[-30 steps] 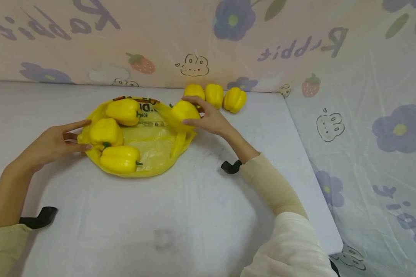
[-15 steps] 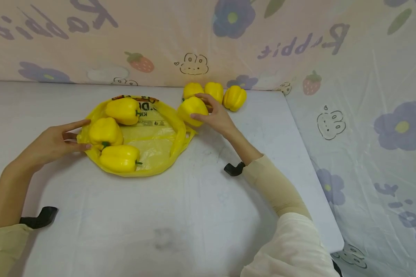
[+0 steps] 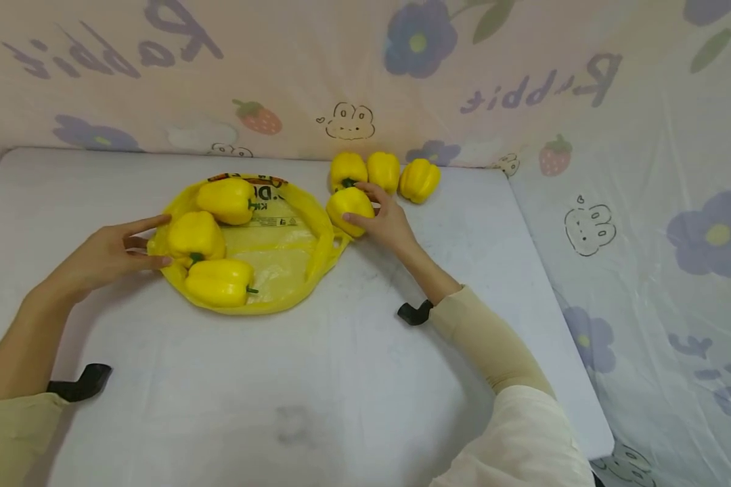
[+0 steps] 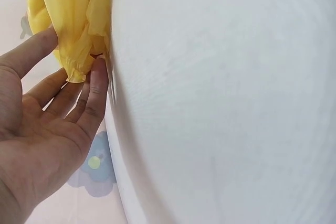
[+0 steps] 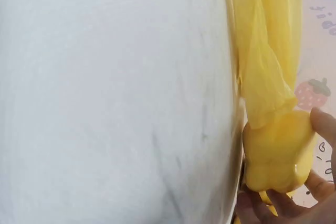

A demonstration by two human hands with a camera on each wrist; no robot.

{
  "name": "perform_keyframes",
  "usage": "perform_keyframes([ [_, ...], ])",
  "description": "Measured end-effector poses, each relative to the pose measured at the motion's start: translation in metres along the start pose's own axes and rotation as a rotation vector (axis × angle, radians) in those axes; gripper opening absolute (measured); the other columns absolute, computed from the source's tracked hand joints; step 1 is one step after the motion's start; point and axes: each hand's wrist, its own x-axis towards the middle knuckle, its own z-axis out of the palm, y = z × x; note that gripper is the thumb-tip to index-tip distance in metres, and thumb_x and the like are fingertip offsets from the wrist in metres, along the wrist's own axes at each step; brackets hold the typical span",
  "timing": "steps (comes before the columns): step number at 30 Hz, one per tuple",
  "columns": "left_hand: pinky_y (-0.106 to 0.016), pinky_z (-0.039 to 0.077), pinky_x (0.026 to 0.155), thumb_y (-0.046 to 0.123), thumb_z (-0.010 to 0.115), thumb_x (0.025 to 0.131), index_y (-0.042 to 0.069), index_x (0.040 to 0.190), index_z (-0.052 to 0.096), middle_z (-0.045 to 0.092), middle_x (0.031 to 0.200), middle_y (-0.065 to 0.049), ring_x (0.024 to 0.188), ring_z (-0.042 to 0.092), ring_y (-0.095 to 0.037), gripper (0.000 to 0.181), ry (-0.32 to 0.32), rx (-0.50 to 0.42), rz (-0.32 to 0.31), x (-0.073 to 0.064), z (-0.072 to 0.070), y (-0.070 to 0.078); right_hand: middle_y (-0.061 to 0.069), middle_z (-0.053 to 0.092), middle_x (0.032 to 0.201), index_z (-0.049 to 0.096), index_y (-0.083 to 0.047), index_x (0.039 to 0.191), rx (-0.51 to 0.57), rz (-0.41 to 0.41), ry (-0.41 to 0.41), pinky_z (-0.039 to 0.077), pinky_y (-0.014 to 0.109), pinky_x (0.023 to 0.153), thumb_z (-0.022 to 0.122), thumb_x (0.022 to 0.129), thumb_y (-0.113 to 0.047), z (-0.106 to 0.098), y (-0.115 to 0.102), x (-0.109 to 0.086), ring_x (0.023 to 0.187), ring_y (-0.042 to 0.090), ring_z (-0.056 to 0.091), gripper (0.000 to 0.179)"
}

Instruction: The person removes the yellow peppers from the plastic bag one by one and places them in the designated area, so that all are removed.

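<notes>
A yellow plastic bag (image 3: 274, 264) lies spread on the table with its mouth facing up. Inside its left half are three yellow bell peppers, a back one (image 3: 224, 201), a middle one (image 3: 196, 233) and a front one (image 3: 220, 282). My left hand (image 3: 112, 253) touches the bag's left end with fingers spread, thumb on one side of the gathered plastic in the left wrist view. My right hand (image 3: 386, 220) holds another yellow bell pepper (image 5: 278, 150) between thumb and fingers, just outside the bag's right end, close to the bag's handle (image 5: 268, 98).
Three more yellow bell peppers stand in a row at the table's back edge: a left one (image 3: 348, 169), a middle one (image 3: 384, 172) and a right one (image 3: 419, 180). A printed cloth (image 3: 280, 81) hangs behind the white table (image 3: 219, 392).
My right hand has carried the gripped bell pepper rightward from over the bag's right rim to beside the bag. My left hand stays at the bag's left end. The head view has shifted slightly.
</notes>
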Motion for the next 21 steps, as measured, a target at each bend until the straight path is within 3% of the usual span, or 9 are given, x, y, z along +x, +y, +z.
perform_keyframes([
  [8,-0.072,0.033,0.098,0.039,0.072,0.092,0.018,0.16,0.022,0.031,0.152,-0.033,0.13,0.037,-0.051,0.087,0.002,0.017,0.002,-0.0005,0.0015,0.0004,0.006,0.053,0.141,0.049,-0.027,0.143,-0.032,0.051,0.036,0.048,0.039,0.098,0.077,0.085,-0.046,0.0037,-0.0008,-0.0041,0.122,0.024,0.053,0.067],
  [21,-0.071,0.035,0.096,0.04,0.071,0.092,0.016,0.159,0.022,0.031,0.151,-0.034,0.129,0.038,-0.052,0.087,0.001,0.023,0.009,-0.0006,0.0018,0.0008,0.007,0.054,0.139,0.045,-0.02,0.143,-0.036,0.098,0.089,0.049,0.036,0.098,0.074,0.085,-0.052,0.0056,0.0043,-0.0001,0.121,0.023,0.055,0.072],
])
